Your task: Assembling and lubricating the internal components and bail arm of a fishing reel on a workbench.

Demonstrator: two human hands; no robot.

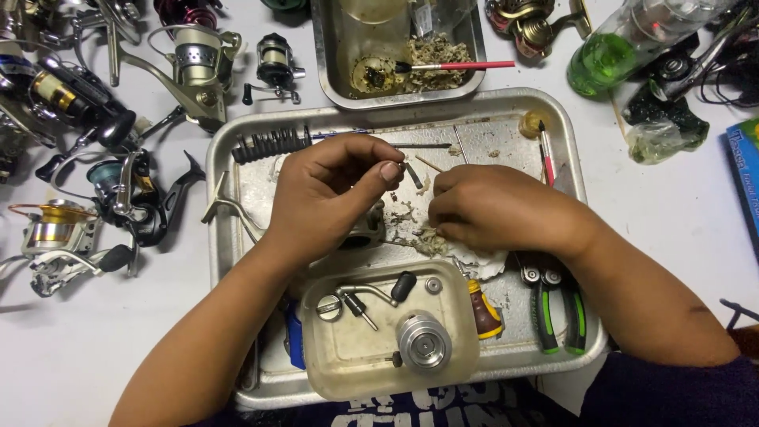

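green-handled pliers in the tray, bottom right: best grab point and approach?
Grip the two green handles together, near their lower ends, coming from above at the tray's near edge. The pliers lie flat with handles toward the person and close together, so one hand can probably span both. The jaw end is tucked under the right hand, so that end looks blocked.

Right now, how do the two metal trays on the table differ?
The large tray lies under both hands and holds the green-handled pliers and a clear plastic tub. The small tray behind it is deeper and narrower, holding a red-handled brush on crumbly debris. The left hand and right hand work over the large tray only. Both trays are silvery with rounded corners.
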